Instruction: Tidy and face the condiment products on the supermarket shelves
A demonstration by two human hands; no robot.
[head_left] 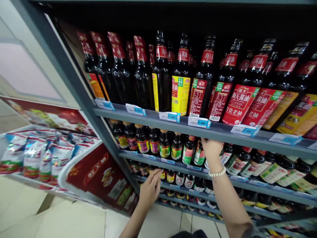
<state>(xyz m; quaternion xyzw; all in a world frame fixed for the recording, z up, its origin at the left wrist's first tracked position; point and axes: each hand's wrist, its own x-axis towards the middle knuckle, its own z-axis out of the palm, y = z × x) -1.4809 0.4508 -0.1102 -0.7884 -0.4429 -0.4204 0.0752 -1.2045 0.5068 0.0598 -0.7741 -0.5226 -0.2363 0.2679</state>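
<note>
Right hand point(213, 150) in among the second-shelf bottles, left hand point(150, 185) bare before a lower row

The green-labelled bottle point(198, 157) stands on the second shelf point(180, 164), just behind its front edge, right beside the right hand. Whether the two touch, I cannot tell: that hand's fingers pass out of sight beneath the front edge of the upper shelf point(220, 130), so their grip cannot be read. The hand slants in low, probably because the ledge above leaves little room for a reach from the top. A beaded bracelet point(218, 172) circles its wrist, clear of the bottles.

The left hand hangs in front of the shelf below, near the small bottles point(180, 179). Its fingers are stretched out, loosely side by side, with nothing visible in them; it looks kept ready or held for balance.

Up on the upper shelf, tall dark bottles point(180, 96) stand close to the front edge, most with labels turned outward, likely so shoppers can read them. Price tags point(199, 122) line that edge, presumably to match the goods above. Beyond the shelving's left post point(63, 66), a red-panelled bin point(86, 172) holds pouches point(34, 155), packed upright in its rim, perhaps for display.
</note>
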